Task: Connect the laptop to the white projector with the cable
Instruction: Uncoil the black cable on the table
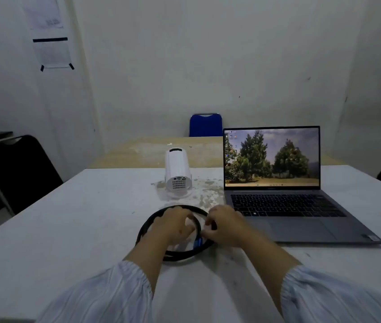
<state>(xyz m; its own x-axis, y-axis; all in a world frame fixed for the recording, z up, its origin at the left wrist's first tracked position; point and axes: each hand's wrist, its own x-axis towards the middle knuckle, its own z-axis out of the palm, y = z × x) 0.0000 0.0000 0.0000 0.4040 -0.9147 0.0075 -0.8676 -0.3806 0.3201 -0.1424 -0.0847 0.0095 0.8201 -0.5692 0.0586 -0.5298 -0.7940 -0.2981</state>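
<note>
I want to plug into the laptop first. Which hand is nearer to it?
The right hand. It rests on the coiled cable just beside the laptop, by its front left corner. The left hand is farther left, over the coil's middle.

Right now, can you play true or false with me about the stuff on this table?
1. The laptop is open and its screen shows trees. True.
2. The cable is already plugged into the projector. False: it lies coiled in a loop on the table, apart from the projector.
3. The projector stands to the left of the laptop. True.
4. Only one hand touches the cable. False: the left hand and the right hand are both on the coil.
5. The chair behind the table is red. False: it is blue.
</note>
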